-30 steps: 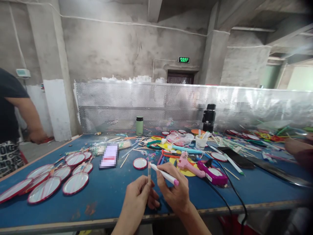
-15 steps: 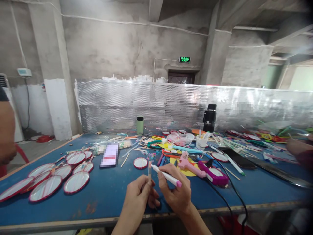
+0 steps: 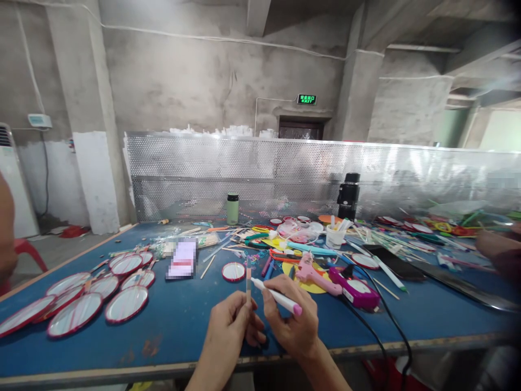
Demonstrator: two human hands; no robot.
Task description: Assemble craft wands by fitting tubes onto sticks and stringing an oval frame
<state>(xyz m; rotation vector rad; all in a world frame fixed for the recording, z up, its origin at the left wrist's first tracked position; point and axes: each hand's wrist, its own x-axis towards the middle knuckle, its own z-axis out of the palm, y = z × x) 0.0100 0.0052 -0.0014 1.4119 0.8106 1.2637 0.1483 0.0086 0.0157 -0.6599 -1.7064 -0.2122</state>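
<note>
Near the front edge of the blue table, my left hand [image 3: 230,326] is closed around a thin flat wooden stick [image 3: 248,285], held upright with a pinkish band near its top. My right hand [image 3: 293,317] grips a white marker pen [image 3: 280,300] with a pink end. The pen's tip points left and is at the side of the stick; whether it touches cannot be made out. Just beyond the stick lies a round mirror-like disc [image 3: 233,271] with a red rim. More such red-rimmed discs [image 3: 127,303] overlap at the left.
A pink glue gun [image 3: 319,279] and a purple device [image 3: 358,290] with black cables lie at the right. Behind are a phone [image 3: 182,259], a green bottle [image 3: 233,210], a black flask [image 3: 349,196] and a white cup of pens [image 3: 335,237]. People's arms show at both sides.
Both hands keep almost the same pose, with the pen tip slightly lower along the stick. At the far left, the other person's arm has shifted further out of view.
</note>
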